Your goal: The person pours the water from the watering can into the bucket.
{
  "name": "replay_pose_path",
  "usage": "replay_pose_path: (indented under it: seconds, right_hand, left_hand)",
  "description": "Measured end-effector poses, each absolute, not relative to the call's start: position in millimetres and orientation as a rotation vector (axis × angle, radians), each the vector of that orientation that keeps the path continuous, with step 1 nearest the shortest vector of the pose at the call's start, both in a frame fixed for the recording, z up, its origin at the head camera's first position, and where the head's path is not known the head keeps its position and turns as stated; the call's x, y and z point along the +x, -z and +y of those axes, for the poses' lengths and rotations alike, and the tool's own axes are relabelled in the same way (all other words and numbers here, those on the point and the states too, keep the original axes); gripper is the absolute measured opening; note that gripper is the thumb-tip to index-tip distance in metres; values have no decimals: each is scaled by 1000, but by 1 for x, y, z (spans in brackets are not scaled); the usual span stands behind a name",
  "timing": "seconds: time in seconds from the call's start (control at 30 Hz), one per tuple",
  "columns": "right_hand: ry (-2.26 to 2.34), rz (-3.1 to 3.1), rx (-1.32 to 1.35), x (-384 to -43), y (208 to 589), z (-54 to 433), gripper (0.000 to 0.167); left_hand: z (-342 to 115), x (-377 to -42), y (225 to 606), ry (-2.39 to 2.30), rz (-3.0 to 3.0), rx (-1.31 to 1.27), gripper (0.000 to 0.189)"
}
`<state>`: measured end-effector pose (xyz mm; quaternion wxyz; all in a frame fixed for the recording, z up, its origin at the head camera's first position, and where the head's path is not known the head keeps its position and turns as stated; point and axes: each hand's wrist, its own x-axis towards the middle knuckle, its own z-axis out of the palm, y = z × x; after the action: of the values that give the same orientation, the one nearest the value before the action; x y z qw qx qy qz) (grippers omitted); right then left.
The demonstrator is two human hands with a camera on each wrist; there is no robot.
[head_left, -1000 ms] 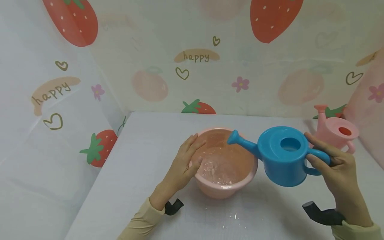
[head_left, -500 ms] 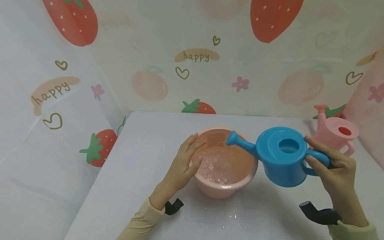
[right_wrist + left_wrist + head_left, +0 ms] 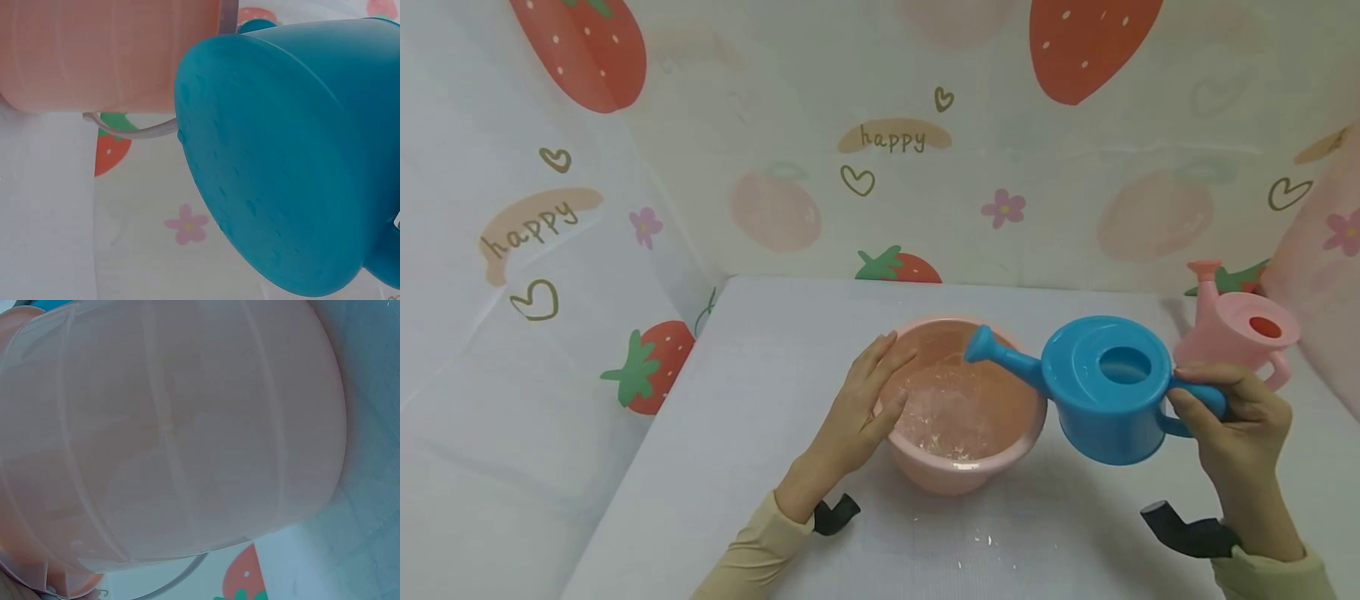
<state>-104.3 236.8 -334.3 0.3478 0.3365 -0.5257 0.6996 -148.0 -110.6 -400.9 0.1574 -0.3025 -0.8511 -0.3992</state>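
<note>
My right hand (image 3: 1243, 429) grips the handle of a blue watering can (image 3: 1105, 417), held off the table to the right of a pink bucket (image 3: 955, 479). The can is about level, its spout over the bucket's right rim. Drops cling to its underside in the right wrist view, where the can's base (image 3: 269, 169) fills much of the frame. Inside the bucket lies clear, rippled water (image 3: 955, 412). My left hand (image 3: 853, 417) rests on the bucket's left rim, fingers fairly straight. The bucket's ribbed wall (image 3: 206, 431) fills most of the left wrist view.
A pink watering can (image 3: 1232, 333) stands behind my right hand, near the back right corner. Water drops dot the white table (image 3: 760, 500) in front of the bucket. Strawberry-printed sheets (image 3: 790, 108) rise behind the table and at its sides.
My right forefinger has come down from the blue can's top edge onto its handle, and that wrist has shifted slightly left. The water's ripples differ. My left hand stays put.
</note>
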Motion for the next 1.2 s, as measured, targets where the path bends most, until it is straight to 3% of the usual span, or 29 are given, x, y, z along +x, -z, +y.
replay_pose_path:
  seconds: [0.67,1.2]
  right_hand:
    - [-1720,-1400,740,-99,333,236,34]
    - [-1758,-1392,780,-99,332,236,34]
  left_hand:
    - [-110,-147,399,1154,-2436,-863,49]
    - [-110,-146,398,1143,-2435,-867,47]
